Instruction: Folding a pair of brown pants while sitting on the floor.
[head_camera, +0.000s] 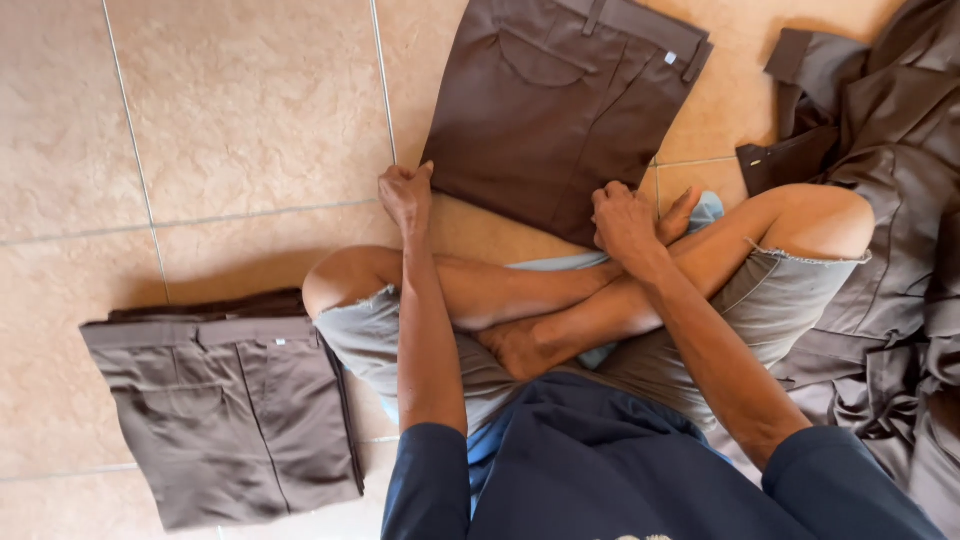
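The folded brown trousers (565, 100) lie just ahead of both hands, long axis slanting away; the left hand (405, 195) pinches their near-left corner, the right hand (625, 220) rests closed at their near edge.

Folded trousers (565, 100) ahead, stack (225, 410) left, pile (890, 250) right

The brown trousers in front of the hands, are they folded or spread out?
Folded. The brown trousers lie as a compact rectangle, waistband at one end, no legs trailing. The left hand grips one corner, the right hand the other.
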